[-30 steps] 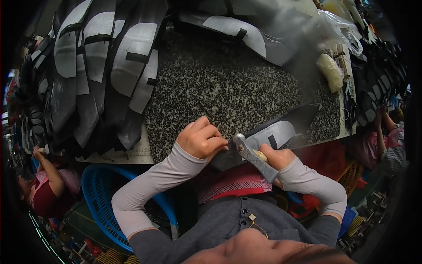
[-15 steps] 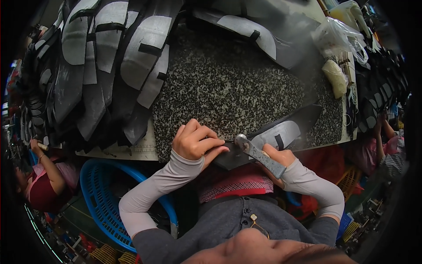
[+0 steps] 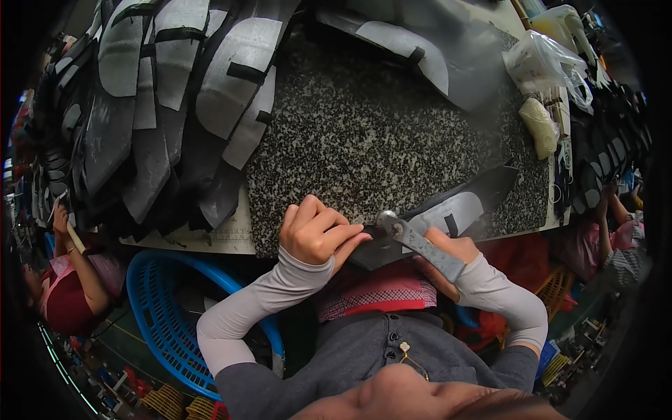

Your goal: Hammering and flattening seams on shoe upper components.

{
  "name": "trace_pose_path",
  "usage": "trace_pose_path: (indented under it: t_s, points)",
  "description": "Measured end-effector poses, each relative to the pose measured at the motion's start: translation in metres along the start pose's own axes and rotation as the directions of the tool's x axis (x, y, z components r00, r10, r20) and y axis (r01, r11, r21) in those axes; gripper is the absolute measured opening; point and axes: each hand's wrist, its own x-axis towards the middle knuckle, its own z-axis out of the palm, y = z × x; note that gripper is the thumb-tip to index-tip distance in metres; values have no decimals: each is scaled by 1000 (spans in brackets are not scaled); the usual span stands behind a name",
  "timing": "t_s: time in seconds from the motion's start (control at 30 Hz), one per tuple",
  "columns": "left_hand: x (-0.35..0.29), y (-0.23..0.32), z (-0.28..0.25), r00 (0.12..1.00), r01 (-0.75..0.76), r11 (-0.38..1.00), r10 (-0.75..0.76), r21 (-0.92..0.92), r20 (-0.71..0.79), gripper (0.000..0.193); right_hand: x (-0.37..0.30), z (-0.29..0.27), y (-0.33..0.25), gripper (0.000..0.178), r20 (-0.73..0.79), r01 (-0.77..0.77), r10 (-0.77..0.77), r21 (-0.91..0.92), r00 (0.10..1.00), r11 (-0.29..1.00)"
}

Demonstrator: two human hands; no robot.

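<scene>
A dark, flat, sheet-like piece [image 3: 378,253] with a light grey rounded patch [image 3: 458,208] and a short black strip lies along the near edge of the speckled stone slab [image 3: 336,147]. My left hand [image 3: 311,234] pinches the left end of this piece between thumb and fingers. In my right hand [image 3: 453,250] is a metal hammer [image 3: 430,252], its rounded head [image 3: 386,218] just right of my left fingertips, over the piece's edge. Whether the head touches the piece I cannot tell. The hammer partly hides my right fingers.
Similar dark pieces with grey patches [image 3: 238,77] are heaped at the left; another one [image 3: 413,52] lies at the far side. A plastic bag [image 3: 535,63] and a yellowish packet [image 3: 539,129] sit at the right. Below the table's left edge stands a blue basket [image 3: 150,315]. Other people work at both sides.
Both hands, the hammer and the piece appear shifted slightly right, along with most of the view. My grip looks the same. The person at left has raised a hand with a light-coloured handle.
</scene>
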Motion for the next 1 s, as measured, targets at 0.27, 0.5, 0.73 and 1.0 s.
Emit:
trace_pose_path:
  t_s: [0.27, 0.5, 0.73, 1.0]
  points:
    - [-5, 1, 4, 1000, 18, 995, -17, -96, 15, 20, 4, 3, 0, 33, -68, 3, -2, 26, 998, 1000]
    - [-1, -2, 6, 998, -57, 987, 63, -150, 32, 21, 11, -3, -4, 31, -55, 29, -28, 19, 998, 999]
    - [-1, 8, 5, 989, -149, 989, 149, 18, 20, 15, 15, -2, 0, 27, -42, 62, -61, 12, 997, 998]
    - [-21, 35, 19, 936, -352, 930, 349, 107, 41, 16, 21, -2, -2, 25, 2, 148, -148, -28, 989, 989]
